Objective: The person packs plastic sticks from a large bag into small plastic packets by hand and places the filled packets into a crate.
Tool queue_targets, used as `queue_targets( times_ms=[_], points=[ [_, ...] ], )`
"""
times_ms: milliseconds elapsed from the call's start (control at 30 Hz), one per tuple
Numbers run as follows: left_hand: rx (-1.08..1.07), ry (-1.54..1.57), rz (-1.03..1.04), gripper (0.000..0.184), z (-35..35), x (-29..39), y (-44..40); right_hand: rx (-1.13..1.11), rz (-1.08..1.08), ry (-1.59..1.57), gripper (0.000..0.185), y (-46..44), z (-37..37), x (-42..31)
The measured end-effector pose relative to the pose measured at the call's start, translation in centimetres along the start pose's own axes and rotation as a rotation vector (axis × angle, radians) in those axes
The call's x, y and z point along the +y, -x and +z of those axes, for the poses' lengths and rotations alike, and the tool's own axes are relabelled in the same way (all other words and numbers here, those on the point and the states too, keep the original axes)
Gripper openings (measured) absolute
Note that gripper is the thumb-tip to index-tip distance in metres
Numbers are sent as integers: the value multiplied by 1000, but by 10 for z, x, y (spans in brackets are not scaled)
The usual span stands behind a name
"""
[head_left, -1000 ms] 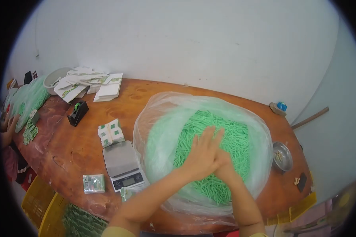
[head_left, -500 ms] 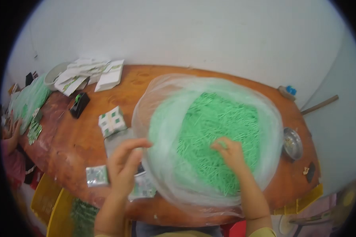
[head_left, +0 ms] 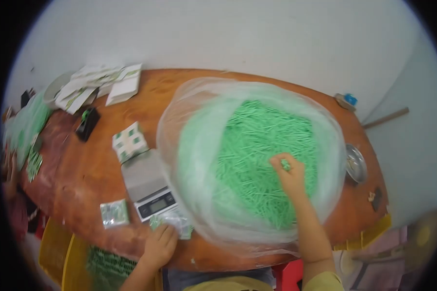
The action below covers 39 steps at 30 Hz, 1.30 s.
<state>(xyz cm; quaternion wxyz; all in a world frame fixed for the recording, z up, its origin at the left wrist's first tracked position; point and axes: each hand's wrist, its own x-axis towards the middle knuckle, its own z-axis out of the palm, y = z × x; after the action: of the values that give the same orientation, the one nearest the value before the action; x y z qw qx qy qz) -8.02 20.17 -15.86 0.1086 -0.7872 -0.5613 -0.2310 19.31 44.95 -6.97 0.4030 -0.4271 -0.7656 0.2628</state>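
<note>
A big clear plastic bag [head_left: 192, 160] stands wide open, heaped with thin light-green sticks [head_left: 262, 140]. Over the heap is my right hand [head_left: 292, 177], thumb and fingertips pinched together; whether sticks are between them is too small to tell. My left hand [head_left: 161, 245] lies low at the table's front, its fingers closed on the edge of a small clear plastic packet [head_left: 182, 227] with green print. Just beyond that packet sits a digital scale [head_left: 155, 203] with a grey plate. A white box with green squares [head_left: 130, 141] rests at the scale's far end.
A wrapped packet [head_left: 114, 214] lies left of the scale. Behind it are a black tape dispenser [head_left: 87, 124] and white paper packaging [head_left: 99, 87]. A metal bowl [head_left: 355, 164] stands right of the bag. Yellow crates [head_left: 68, 252] are below the table's edge. Another person's arm [head_left: 13, 182] is at far left.
My left hand has come down and back from above the scale to the packet, uncovering the scale. My right hand has shifted slightly over the sticks, its fingers drawn tighter together.
</note>
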Motion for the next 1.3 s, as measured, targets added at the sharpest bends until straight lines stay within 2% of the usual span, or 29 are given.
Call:
queue_targets(
  times_ms=[67,167,267,367,433,467,500,567,667,767,867,967,1033,1067,1100,1133,1167,1200,1233,1300],
  points=[
    [14,94,-46,30,-5,1,-6,-115,148,-393,16,-1,-3,-3],
    [36,90,-81,26,-5,-3,-5,-227,109,-526,16,4,-3,-1],
    [73,46,-137,19,4,-10,1,-133,-118,-401,10,7,1,-4],
    [198,462,-396,16,-16,12,-29,-55,73,-418,14,12,-6,-10],
    [294,460,-397,18,-33,38,-83,-181,166,-1027,19,14,-13,8],
    [239,568,-411,17,-27,42,-104,-248,225,-1337,22,13,-9,13],
    [188,677,-414,16,-15,42,-120,-248,237,-1263,25,12,-4,0],
    [23,1020,-611,17,10,48,-147,-203,226,-1093,30,10,-12,-33],
    [-87,1131,-555,16,16,52,-159,-294,158,-986,29,11,-15,-55],
    [-43,1222,-526,18,23,54,-162,-339,117,-913,27,10,-13,-64],
    [63,1359,-496,17,30,54,-162,-427,32,-644,25,12,1,-57],
    [53,1506,-556,13,31,48,-156,-694,342,-609,25,13,1,-56],
    [72,1460,-550,10,34,49,-154,-490,74,-635,34,14,-3,-57],
    [89,1418,-571,10,34,48,-149,-441,40,-524,35,16,-5,-64],
    [-22,1384,-556,14,36,47,-150,-409,-4,-440,36,18,-6,-72],
    [22,1435,-507,18,33,48,-151,-411,-119,-76,27,18,-8,-73],
    [120,1400,-391,26,36,47,-148,-295,-166,96,16,23,-5,-60],
    [274,1151,-263,38,11,45,-144,-196,-254,67,15,28,1,-73],
    [445,1043,-173,43,-9,42,-138,-74,-469,177,13,36,6,-83],
    [360,720,-82,37,-42,36,-120,-305,-789,175,14,44,20,-109]
  ],
)
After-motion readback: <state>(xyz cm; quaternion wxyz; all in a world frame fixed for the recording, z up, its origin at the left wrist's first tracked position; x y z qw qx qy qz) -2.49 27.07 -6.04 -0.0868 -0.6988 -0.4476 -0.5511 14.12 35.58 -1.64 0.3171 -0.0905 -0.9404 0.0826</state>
